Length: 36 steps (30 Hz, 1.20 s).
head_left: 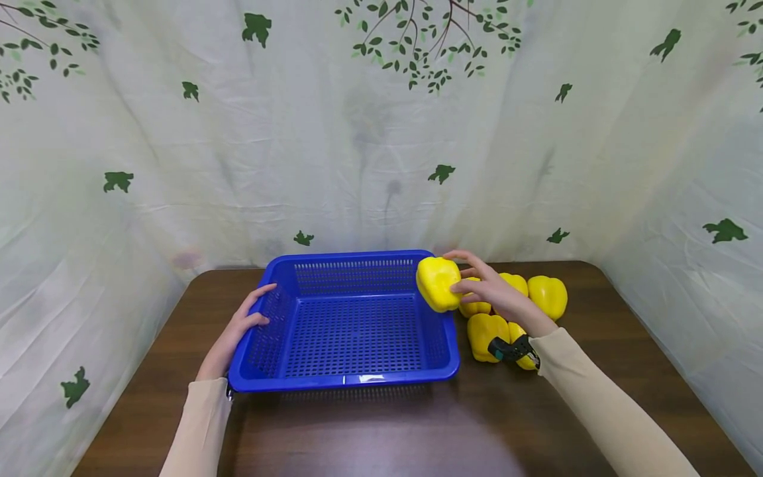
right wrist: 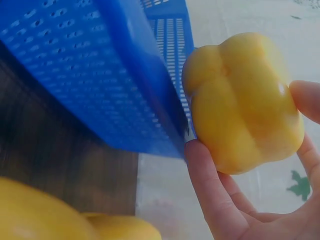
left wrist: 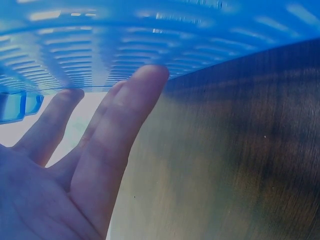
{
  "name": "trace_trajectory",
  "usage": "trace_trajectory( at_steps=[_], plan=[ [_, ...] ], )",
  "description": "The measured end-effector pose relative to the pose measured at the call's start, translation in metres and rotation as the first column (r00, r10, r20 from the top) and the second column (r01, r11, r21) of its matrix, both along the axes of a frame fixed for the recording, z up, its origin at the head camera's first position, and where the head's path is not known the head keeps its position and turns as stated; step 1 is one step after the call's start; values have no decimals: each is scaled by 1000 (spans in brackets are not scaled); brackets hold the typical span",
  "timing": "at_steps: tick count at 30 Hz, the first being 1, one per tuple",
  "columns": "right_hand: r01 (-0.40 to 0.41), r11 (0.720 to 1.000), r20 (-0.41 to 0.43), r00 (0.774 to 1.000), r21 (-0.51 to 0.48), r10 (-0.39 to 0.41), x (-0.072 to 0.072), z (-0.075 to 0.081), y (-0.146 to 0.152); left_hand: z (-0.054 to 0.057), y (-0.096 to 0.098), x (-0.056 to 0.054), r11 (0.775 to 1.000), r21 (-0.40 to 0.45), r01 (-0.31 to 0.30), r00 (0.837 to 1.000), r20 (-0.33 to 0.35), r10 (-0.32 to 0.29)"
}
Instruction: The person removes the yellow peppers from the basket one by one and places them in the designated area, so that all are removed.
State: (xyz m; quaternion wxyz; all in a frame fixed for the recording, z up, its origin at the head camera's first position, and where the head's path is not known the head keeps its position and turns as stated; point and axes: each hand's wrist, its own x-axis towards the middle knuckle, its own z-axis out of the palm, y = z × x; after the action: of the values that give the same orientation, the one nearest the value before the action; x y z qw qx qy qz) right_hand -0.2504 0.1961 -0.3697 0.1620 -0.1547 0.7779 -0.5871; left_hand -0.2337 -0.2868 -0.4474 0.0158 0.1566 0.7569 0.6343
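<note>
A yellow bell pepper [head_left: 438, 283] is held up over the right rim of a blue plastic basket [head_left: 352, 382]. My right hand [head_left: 491, 291] grips this pepper from its right side; the right wrist view shows fingers and thumb around the pepper [right wrist: 245, 105], beside the basket wall [right wrist: 100, 85]. At the basket's left side, my left hand [head_left: 235, 331] holds the rim, with two digits reaching over it. In the left wrist view, other fingers of the left hand [left wrist: 100, 145] lie against the slotted outside of the basket [left wrist: 200, 45]. No pepper shows inside the basket.
Several more yellow bell peppers [head_left: 547, 297] stand on the brown wooden table [head_left: 369, 437], right of the basket and partly behind my right hand and wrist. A pale curtain [head_left: 381, 152] with leaf prints hangs behind the table and along both sides.
</note>
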Motion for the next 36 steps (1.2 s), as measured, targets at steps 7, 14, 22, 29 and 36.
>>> trace_trajectory(
  at_steps=[7,14,22,29,36],
  plan=[
    [31,999,7,999,-33,-31,3,-2,16,0,-1,1,1000,1,11,1000,26,-11],
    [66,998,-13,998,23,-66,8,0,29,-1,-1,1,1000,8,16,1000,10,-16],
    [88,995,-20,996,35,-88,14,-5,44,-2,-1,0,1000,25,18,999,-31,-17],
    [117,993,11,993,31,-118,19,-7,58,-2,0,1,999,30,14,1000,-15,-14],
    [136,990,9,991,43,-136,24,-9,75,-2,0,0,999,30,19,1000,-9,-19]
  ],
)
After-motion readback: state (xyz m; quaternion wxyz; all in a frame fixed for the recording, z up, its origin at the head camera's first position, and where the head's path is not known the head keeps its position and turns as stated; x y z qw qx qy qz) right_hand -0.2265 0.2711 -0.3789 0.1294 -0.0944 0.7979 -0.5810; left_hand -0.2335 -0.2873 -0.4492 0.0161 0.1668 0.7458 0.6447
